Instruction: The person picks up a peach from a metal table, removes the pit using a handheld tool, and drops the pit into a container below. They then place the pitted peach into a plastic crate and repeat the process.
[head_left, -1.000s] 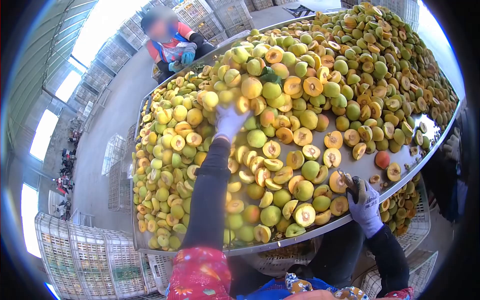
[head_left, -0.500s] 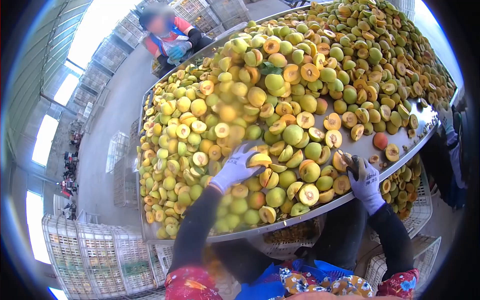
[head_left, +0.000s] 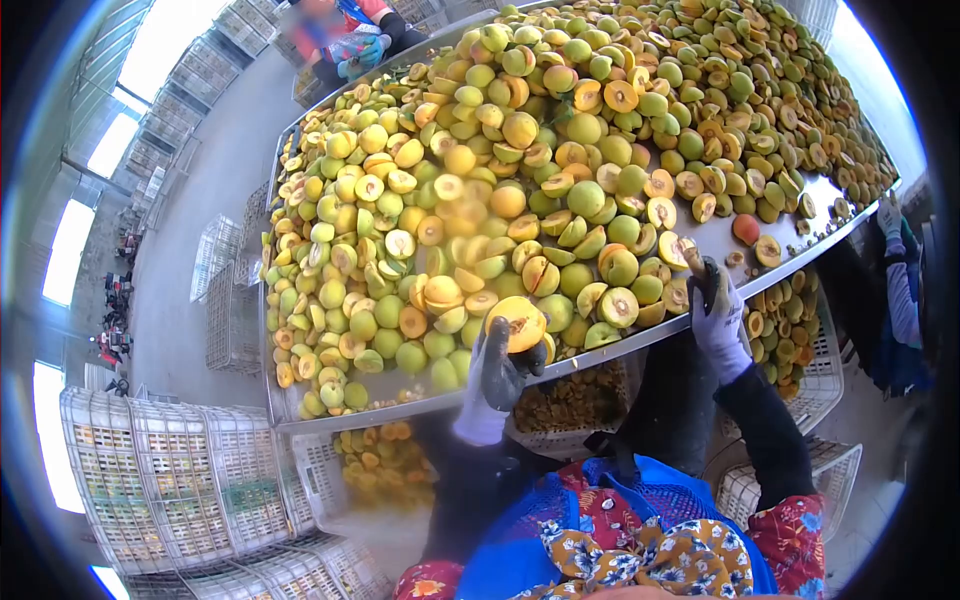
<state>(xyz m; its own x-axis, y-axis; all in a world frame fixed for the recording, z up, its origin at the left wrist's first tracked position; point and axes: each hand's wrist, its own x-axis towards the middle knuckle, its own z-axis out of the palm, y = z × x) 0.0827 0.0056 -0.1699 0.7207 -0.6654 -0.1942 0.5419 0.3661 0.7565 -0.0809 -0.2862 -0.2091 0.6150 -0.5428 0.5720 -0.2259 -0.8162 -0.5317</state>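
My left hand [head_left: 497, 370], in a pale glove with dark palm, holds a halved yellow fruit [head_left: 517, 324], its cut face and brown centre turned up, just over the near edge of the metal table [head_left: 420, 405]. Farther right, my right hand [head_left: 717, 310] is closed around a small tool [head_left: 694, 262] with a light tip, which is too small to make out fully. Whole and halved green-yellow fruits [head_left: 585, 198] are heaped around and beyond both hands.
Crates of fruit stand below the table, one at the right [head_left: 785, 330] and one in the middle [head_left: 570, 400]. Stacked crates [head_left: 170, 470] are at lower left. A co-worker [head_left: 350, 40] stands across the table; another person's arm [head_left: 903, 290] shows at far right.
My left hand has drawn back from the pile to the near edge and turned palm up with the fruit half. My right hand keeps its hold on the tool. The view has shifted slightly.
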